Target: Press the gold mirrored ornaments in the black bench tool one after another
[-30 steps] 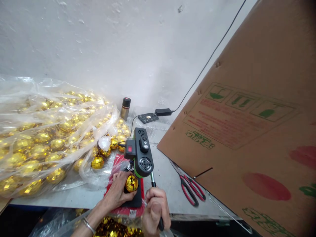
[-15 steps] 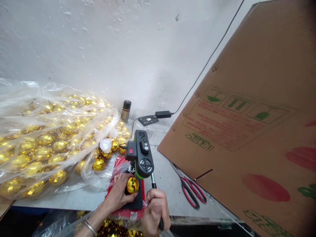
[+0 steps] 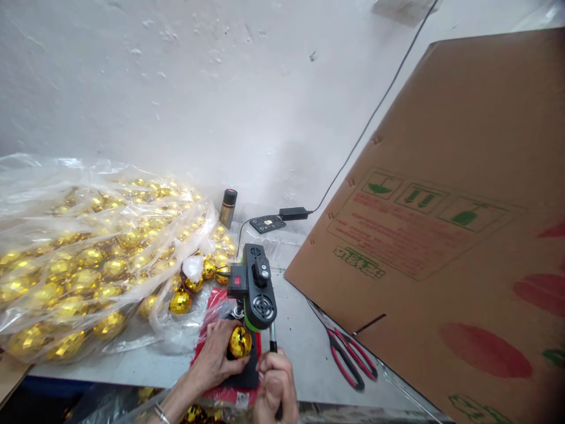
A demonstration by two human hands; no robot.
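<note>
My left hand [image 3: 218,357] grips a gold mirror-tiled ball [image 3: 241,342] between thumb and fingers, low over the black base [image 3: 250,377] of a small bench machine [image 3: 258,287]. The machine has a black top with round vents, and a bit of green shows below it. My right hand [image 3: 277,386] is wrapped round the black-handled lever [image 3: 273,341] on the machine's right side. Under the base lies a red plastic sheet [image 3: 212,300]. The ball's underside is hidden by my hand and the base.
Clear plastic bags of gold balls [image 3: 83,282] cover the table's left. A spray can [image 3: 228,207], a dark card [image 3: 267,223] and a black adapter [image 3: 293,213] sit behind. Red-handled scissors [image 3: 351,353] lie beside a large cardboard box [image 3: 424,247] at right.
The whole view has shifted, so everything appears slightly lower. Both hands keep their grips on the ball and the lever.
</note>
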